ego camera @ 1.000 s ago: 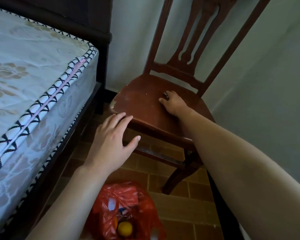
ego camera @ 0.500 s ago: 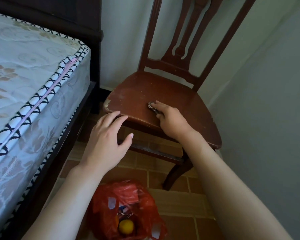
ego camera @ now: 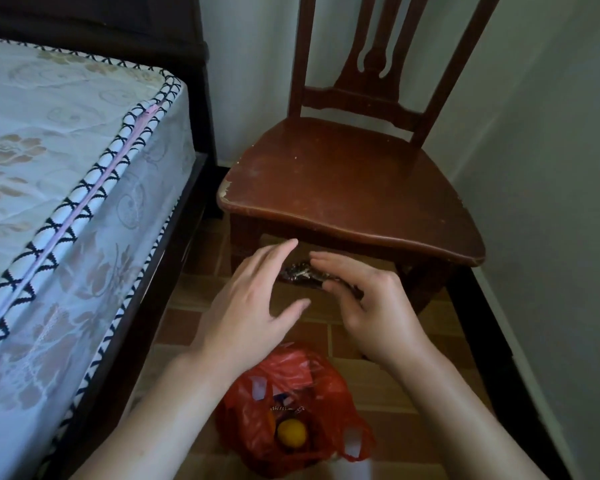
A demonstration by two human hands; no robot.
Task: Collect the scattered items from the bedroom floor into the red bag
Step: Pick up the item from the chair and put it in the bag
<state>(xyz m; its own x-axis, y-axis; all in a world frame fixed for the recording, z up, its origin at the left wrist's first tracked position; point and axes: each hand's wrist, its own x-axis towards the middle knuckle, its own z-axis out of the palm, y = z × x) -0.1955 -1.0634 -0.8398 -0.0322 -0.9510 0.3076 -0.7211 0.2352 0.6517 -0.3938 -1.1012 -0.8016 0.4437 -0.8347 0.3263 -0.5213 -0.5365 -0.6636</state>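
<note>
Right hand (ego camera: 378,306) pinches a small dark shiny thing (ego camera: 300,273) above the red bag (ego camera: 291,403). Left hand (ego camera: 253,306) hovers just beside it, fingers (ego camera: 278,254) straight and loose.

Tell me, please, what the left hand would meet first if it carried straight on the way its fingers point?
Probably the chair's front rail under the seat: the left hand's fingers point up at it. Depth is unclear.

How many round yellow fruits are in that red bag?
1. A single yellow fruit sits low in the open red bag on the floor, below the two hands. Other things lie around it, so more could be hidden under the plastic.
</note>
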